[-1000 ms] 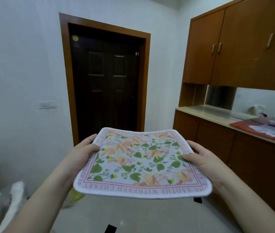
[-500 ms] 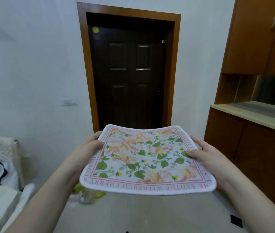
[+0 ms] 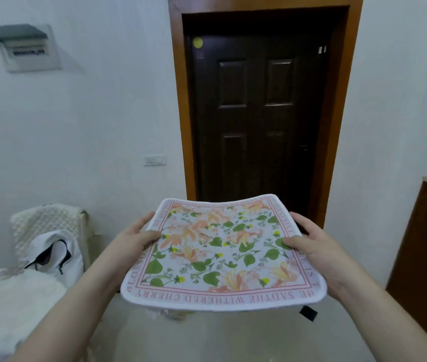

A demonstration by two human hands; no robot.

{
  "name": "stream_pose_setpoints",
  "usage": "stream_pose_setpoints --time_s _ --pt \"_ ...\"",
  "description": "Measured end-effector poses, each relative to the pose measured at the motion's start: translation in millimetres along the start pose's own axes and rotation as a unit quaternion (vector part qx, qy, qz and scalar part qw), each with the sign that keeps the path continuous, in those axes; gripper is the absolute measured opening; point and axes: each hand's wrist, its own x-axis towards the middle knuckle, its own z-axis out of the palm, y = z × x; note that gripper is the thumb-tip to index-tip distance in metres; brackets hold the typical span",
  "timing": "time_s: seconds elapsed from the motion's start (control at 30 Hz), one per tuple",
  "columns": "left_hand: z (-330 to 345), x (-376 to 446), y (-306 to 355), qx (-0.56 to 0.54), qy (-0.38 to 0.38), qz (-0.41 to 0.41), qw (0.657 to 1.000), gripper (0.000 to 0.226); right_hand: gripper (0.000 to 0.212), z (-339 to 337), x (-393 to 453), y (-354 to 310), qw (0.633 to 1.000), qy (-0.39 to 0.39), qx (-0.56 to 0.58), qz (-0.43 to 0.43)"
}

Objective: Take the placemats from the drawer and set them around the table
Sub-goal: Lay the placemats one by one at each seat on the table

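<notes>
The placemat [image 3: 222, 254] is carried in mid-air before a dark door [image 3: 259, 113], with no table in view. The left hand [image 3: 135, 241] grips its left edge and the right hand [image 3: 311, 244] its right edge, thumbs on top. Risk: the unsupported centre sags, and a relaxed grip on either edge may drop the placemat to the floor [image 3: 233, 340].
</notes>
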Motion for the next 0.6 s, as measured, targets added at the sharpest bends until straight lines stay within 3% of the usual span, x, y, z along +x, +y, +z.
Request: stream_pose_setpoints --time_s 0.6 --pt "-163 170 1 -0.018 0.126 0.020 0.992 0.049 0.068 174 248 4 0.993 -0.118 -0.010 -0.001"
